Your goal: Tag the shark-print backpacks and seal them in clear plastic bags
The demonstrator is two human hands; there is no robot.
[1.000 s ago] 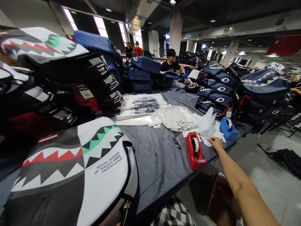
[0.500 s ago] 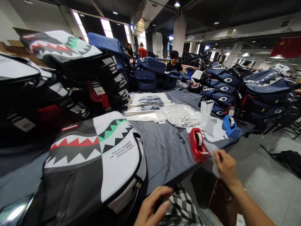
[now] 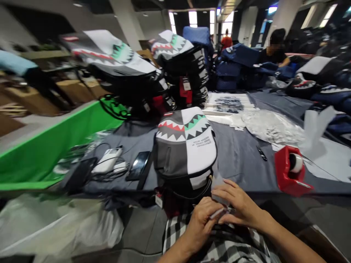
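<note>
Both my hands meet low in the middle, just in front of a backpack (image 3: 175, 155) with a shark-mouth print in grey, white, red and green. A thin, translucent white sheet (image 3: 218, 184) is between them, beside the bag's lower right corner. My left hand (image 3: 200, 219) is closed, fingers bent in and pinching the sheet's lower part. My right hand (image 3: 241, 204) grips the same sheet between thumb and fingers. Part of the sheet is hidden behind the fingers. The bag lies front side up near the table edge, with a hang tag (image 3: 159, 201) dangling below it.
Right of the bag stand a red tape dispenser (image 3: 282, 170), a small black object (image 3: 261, 153) and white paper sheets (image 3: 326, 160). A phone (image 3: 139, 165) and cabled white devices (image 3: 108, 160) lie left. Stacked backpacks (image 3: 117, 62) rise behind. A person (image 3: 274, 51) works across the table.
My view has swung left. My right hand has brought the white sheet from beside the red dispenser to the bag, and my left hand has closed on it.
</note>
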